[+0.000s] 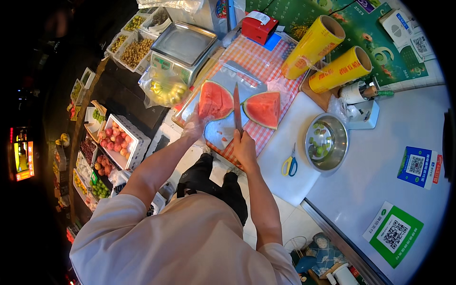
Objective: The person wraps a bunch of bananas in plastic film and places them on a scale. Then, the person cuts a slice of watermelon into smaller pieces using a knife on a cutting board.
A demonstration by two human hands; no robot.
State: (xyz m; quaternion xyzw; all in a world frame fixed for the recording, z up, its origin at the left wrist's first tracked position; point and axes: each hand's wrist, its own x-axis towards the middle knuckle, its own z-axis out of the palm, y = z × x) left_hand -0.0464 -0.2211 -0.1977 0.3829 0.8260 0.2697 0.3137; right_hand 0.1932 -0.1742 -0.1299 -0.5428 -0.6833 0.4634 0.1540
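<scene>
My right hand grips the handle of a long kitchen knife, its blade pointing away from me. Between two pieces of red watermelon, the blade lies close to the left one. That cut watermelon piece shows slice lines across its flesh. Against its lower left side is my left hand, in a clear plastic glove, holding it; some fingers are hidden. The right watermelon wedge rests untouched, rind towards me. Under the fruit is a shiny silver sheet with small red scraps on it.
A checked cloth covers the worktop. Right of it are a white cutting board, scissors, a steel bowl with green fruit pieces and yellow film rolls. A scale, bagged bananas and fruit crates stand left.
</scene>
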